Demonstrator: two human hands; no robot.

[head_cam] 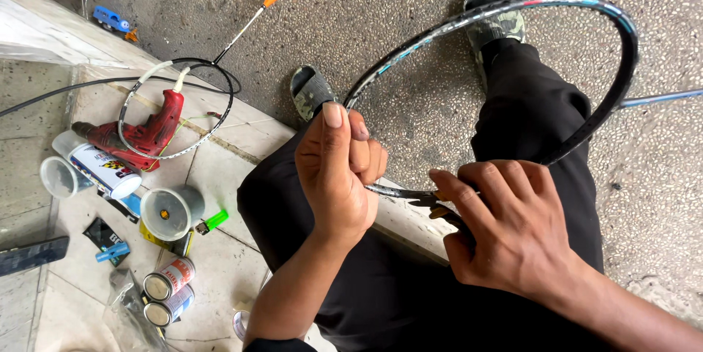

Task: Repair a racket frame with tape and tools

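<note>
Left hand [338, 173] pinches the unstrung racket frame [586, 8] at its lower rim; right hand [512, 231] grips small pliers [421, 197] biting the rim between both hands. Frame sits over the lap, hoop running out to 1 o'clock, no strings in yet. At 9 o'clock on the tiles: a second racket [220, 52] lying over a red drill [150, 132], string reels [168, 290] at 8.

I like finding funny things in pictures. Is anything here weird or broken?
Yes. The racket frame held by the left hand and right hand has no strings at all: you see the floor and the person's legs through it. A second stringless racket frame lies on the tiled step, looped over a red drill.
</note>
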